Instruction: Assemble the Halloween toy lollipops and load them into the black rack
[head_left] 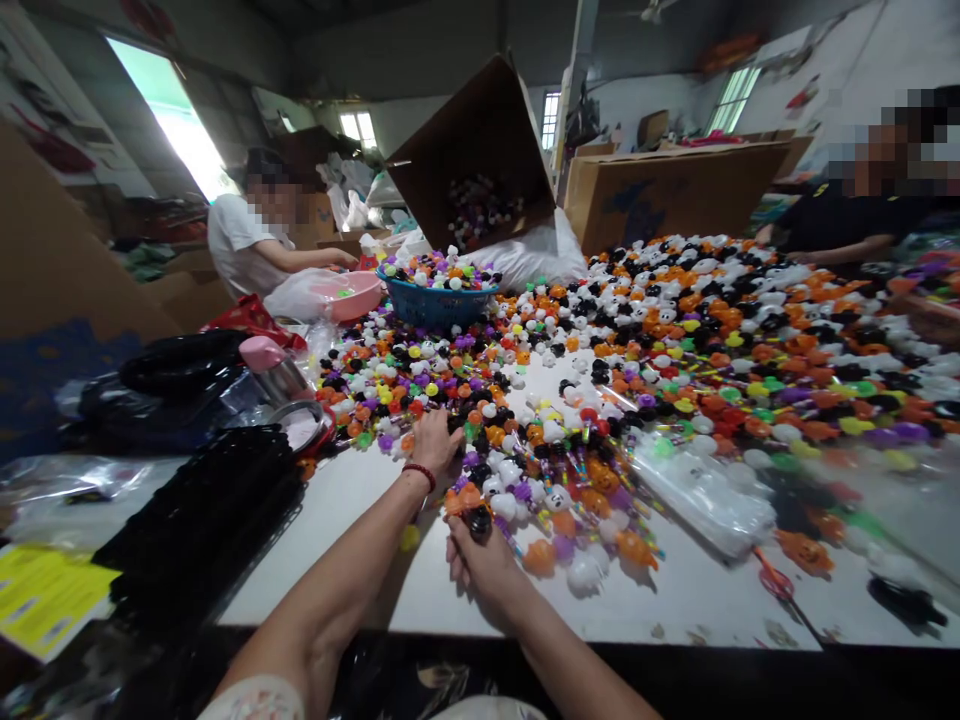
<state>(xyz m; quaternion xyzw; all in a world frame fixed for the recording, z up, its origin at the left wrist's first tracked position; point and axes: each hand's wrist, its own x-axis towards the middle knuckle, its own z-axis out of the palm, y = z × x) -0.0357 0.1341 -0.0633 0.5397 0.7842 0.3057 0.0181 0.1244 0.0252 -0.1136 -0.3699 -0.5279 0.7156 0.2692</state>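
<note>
A large heap of small colourful toys (525, 470) in orange, white, black, purple and green covers the white table (330, 560). My left hand (436, 443), with a red bead bracelet at the wrist, reaches to the near left edge of the heap; its fingertips are among the toys, and what they hold, if anything, is hidden. Nearer to me, my right hand (480, 560) is closed around a few toys, an orange one (463, 499) and a black one (478, 522) showing above the thumb.
Black bags (202, 520) and a metal cup with a pink top (274, 365) lie left. Behind are a blue basket (439, 305), a pink basin (352, 297) and a tipped cardboard box (480, 130). Clear bags (705, 495) and red scissors (774, 577) lie right. Two people sit across.
</note>
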